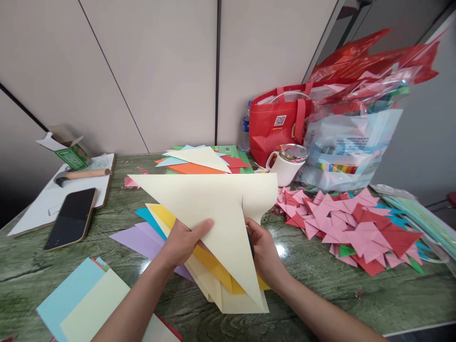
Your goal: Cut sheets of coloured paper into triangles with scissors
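Note:
My left hand (188,237) grips a large cream sheet of paper (199,194), its thumb lying on top. In my right hand (263,249) is a pair of scissors (251,243); only a bit of dark handle and a thin blade tip show. The blade stands in a cut that runs up through the sheet, and the part right of it curls over. Beneath the held sheet lie yellow paper (228,278), a lilac sheet (137,241) and more cream folded pieces.
Pink and red cut paper pieces (342,223) are heaped at right. Behind stand a white mug (283,168), a red bag (270,123) and a plastic bag (352,147). At left lie a phone (73,218), a hammer (83,175) and light blue paper (71,294).

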`<control>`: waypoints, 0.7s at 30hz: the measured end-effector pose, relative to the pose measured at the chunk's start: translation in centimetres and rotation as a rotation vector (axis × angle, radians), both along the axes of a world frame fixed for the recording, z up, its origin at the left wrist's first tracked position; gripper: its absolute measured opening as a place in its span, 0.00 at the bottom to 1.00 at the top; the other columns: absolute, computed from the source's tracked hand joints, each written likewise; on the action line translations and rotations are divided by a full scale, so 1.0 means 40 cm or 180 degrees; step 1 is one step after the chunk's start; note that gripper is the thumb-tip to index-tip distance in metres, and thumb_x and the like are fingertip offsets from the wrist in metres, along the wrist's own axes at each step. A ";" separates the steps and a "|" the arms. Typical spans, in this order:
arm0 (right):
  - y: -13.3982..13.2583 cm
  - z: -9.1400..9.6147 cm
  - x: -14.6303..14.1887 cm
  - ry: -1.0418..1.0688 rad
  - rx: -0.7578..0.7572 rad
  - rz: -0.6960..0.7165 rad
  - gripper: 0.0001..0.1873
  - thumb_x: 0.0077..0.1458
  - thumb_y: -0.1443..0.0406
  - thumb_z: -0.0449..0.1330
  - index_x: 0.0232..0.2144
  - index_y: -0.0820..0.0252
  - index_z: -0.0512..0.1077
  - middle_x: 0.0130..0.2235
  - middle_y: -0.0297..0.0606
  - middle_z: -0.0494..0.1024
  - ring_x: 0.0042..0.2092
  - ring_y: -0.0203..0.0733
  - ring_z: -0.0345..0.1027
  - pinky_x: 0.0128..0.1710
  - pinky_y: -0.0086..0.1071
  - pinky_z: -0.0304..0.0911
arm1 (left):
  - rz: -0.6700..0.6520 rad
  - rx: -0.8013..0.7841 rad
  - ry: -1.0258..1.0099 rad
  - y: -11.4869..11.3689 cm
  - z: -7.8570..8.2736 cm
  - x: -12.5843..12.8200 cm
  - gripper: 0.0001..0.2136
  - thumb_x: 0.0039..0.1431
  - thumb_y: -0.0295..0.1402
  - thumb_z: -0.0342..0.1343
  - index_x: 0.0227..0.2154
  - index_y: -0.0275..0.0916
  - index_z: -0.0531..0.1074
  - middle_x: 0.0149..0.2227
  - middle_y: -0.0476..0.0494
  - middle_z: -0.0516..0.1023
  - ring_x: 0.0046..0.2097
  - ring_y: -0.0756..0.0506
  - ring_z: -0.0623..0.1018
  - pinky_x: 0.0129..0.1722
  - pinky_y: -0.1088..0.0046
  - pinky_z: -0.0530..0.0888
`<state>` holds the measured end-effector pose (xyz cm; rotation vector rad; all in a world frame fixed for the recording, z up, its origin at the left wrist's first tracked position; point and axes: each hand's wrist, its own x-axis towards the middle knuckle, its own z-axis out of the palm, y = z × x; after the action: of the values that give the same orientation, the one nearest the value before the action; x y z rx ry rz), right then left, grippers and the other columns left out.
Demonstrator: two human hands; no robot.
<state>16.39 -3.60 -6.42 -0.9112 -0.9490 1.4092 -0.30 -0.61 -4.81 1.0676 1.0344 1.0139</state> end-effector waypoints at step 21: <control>-0.007 0.004 -0.003 0.0034 -0.0097 -0.0040 0.14 0.39 0.68 0.66 0.33 0.58 0.72 0.32 0.35 0.80 0.32 0.43 0.73 0.28 0.30 0.68 | 0.0064 -0.0120 -0.0055 -0.004 0.007 0.007 0.24 0.46 0.37 0.61 0.48 0.38 0.68 0.37 0.43 0.78 0.36 0.43 0.76 0.37 0.64 0.74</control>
<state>16.26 -3.87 -6.28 -0.9299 -0.9146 1.4197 0.00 -0.77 -4.53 1.0181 1.0482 1.0146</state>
